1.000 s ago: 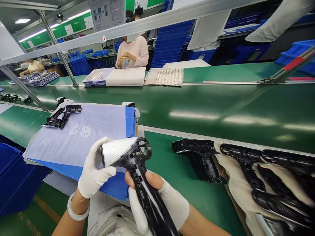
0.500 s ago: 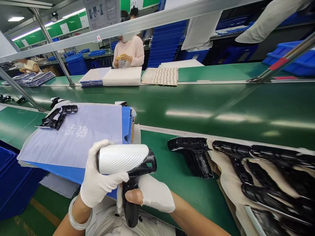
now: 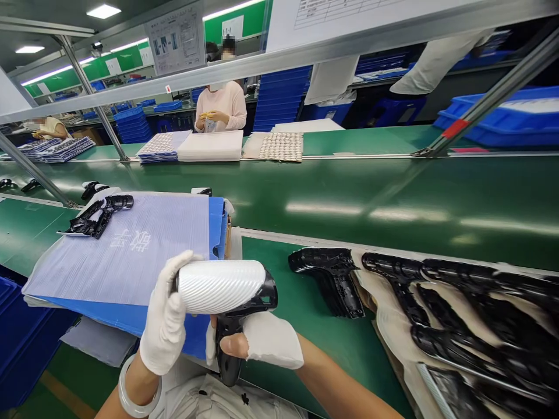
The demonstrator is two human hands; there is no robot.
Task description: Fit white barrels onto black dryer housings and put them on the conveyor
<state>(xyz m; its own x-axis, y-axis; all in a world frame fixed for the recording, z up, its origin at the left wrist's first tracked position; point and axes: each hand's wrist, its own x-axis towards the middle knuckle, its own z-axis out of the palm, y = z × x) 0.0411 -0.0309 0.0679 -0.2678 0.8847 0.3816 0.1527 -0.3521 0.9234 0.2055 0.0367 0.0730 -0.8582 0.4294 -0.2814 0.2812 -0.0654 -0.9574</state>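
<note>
I hold a pistol-shaped plastic shell (image 3: pixel 227 291) in front of me, with a white ribbed top and a black handle. My left hand (image 3: pixel 163 323), in a white glove, is wrapped round the back end of the white top. My right hand (image 3: pixel 257 346), in a cut-off white glove, grips the black handle from below. Just behind the part lies a pale blue corrugated sheet (image 3: pixel 131 250) with a black shell (image 3: pixel 98 215) resting on its far left corner.
A stack of black shells (image 3: pixel 332 279) and more on paper (image 3: pixel 471 326) lie to my right. A green conveyor belt (image 3: pixel 371 198) runs across. Beyond it a person in pink (image 3: pixel 218 107) works at trays (image 3: pixel 275 145). Blue crates (image 3: pixel 502 119) stand far right.
I have turned the shell from its open black inside to its white ribbed outside and lowered the handle. My left hand has shifted round the white end. The view has tilted slightly.
</note>
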